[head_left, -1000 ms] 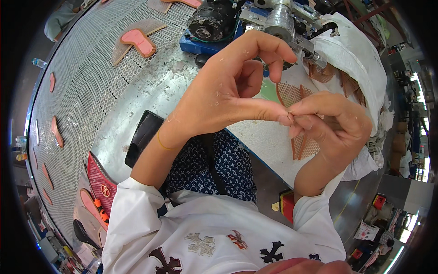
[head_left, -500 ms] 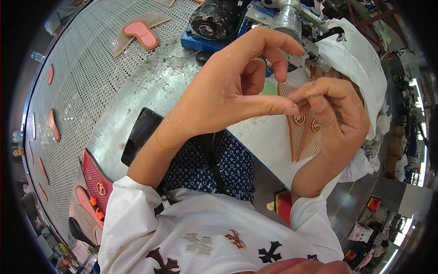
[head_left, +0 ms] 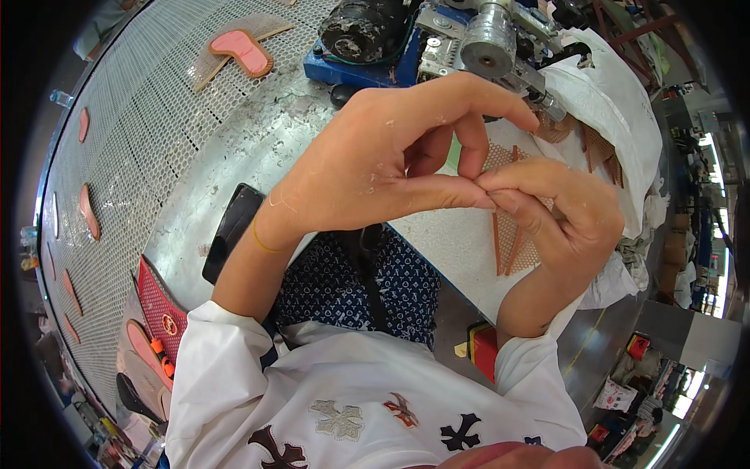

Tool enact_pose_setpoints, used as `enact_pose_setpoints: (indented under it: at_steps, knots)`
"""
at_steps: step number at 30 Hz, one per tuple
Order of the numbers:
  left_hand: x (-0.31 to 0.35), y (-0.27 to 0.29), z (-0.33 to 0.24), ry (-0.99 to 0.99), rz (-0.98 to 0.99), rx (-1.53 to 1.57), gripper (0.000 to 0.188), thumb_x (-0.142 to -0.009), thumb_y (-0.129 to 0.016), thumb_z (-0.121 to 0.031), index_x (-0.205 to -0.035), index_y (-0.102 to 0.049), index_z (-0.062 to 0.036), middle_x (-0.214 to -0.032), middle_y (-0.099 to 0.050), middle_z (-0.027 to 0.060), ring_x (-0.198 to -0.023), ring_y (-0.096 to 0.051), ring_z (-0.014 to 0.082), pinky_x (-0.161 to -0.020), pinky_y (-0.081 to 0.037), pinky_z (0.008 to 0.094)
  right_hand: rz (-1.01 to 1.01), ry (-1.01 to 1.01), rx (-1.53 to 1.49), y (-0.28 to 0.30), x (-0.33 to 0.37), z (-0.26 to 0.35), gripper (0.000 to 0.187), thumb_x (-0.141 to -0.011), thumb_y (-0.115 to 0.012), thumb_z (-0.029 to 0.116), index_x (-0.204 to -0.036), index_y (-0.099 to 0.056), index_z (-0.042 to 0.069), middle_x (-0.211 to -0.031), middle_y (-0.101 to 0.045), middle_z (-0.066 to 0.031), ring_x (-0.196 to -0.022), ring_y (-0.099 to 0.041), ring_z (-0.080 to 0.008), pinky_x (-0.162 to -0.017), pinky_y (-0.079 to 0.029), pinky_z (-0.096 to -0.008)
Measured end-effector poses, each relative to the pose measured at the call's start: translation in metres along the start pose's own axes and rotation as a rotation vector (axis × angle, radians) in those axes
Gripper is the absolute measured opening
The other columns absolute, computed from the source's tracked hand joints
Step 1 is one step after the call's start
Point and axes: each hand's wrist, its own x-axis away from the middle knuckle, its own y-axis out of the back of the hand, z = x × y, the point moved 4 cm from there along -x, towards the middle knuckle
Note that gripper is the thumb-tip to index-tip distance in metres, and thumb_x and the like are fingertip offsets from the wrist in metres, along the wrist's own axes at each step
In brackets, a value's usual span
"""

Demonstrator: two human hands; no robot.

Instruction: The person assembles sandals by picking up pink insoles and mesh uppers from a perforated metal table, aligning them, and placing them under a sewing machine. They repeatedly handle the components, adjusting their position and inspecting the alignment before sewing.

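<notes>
Above the table, my left hand [head_left: 367, 156] has its fingers apart and bent, with the thumb stretched toward my other hand. The fingertips of my right hand [head_left: 574, 211] are pinched together against the left thumb tip. Anything between them is too small or hidden to make out. Beneath and behind the right hand lie tan mesh pieces [head_left: 506, 242] with brown edging, partly covered by it. They rest on the pale tabletop [head_left: 437, 242].
A machine with a black motor [head_left: 363, 31] and a metal cylinder [head_left: 488, 51] stands beyond my hands. A white sack [head_left: 609, 86] holding mesh pieces is at right. Left are a black phone [head_left: 233, 227], a red mesh piece [head_left: 162, 293] and a mesh belt [head_left: 148, 125] carrying pink-topped insoles [head_left: 242, 53].
Both hands have moved slightly down toward me. My right fingertips have shifted left and closed in a tighter pinch at the left thumb tip.
</notes>
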Motion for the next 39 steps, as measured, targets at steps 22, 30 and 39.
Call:
enact_pose_setpoints:
  at_steps: [22,30,39]
  knots:
    - [0.009,0.011,-0.005,-0.03,-0.033,-0.034,0.051,-0.077,-0.08,-0.003,-0.124,-0.061,0.0014,-0.07,-0.062,-0.001,-0.057,-0.052,0.0013,-0.046,-0.032,0.0155,-0.238,-0.15,-0.22,-0.016,0.006,-0.001,0.019,-0.094,-0.063,0.016,-0.091,-0.064,-0.002,-0.087,-0.069,-0.0152,-0.074,-0.062,-0.0146,-0.068,-0.049,-0.024]
    - [0.013,0.018,-0.007,-0.018,-0.073,-0.024,0.048,-0.081,-0.079,-0.012,-0.123,-0.06,0.003,-0.076,-0.062,0.0016,-0.06,-0.054,0.003,-0.051,-0.036,0.0172,-0.274,-0.134,-0.257,-0.015,0.007,0.0,0.017,-0.095,-0.062,0.014,-0.093,-0.064,-0.003,-0.089,-0.07,-0.015,-0.074,-0.063,-0.014,-0.067,-0.049,-0.0233]
    - [0.018,0.025,-0.007,-0.035,-0.12,-0.031,0.039,-0.091,-0.069,-0.018,-0.121,-0.06,0.0055,-0.079,-0.062,0.0038,-0.069,-0.057,0.0054,-0.062,-0.044,0.0185,-0.262,-0.011,-0.269,-0.01,0.007,-0.001,0.02,-0.096,-0.06,0.015,-0.101,-0.06,-0.004,-0.091,-0.069,-0.0188,-0.074,-0.064,-0.0176,-0.067,-0.05,-0.0242]
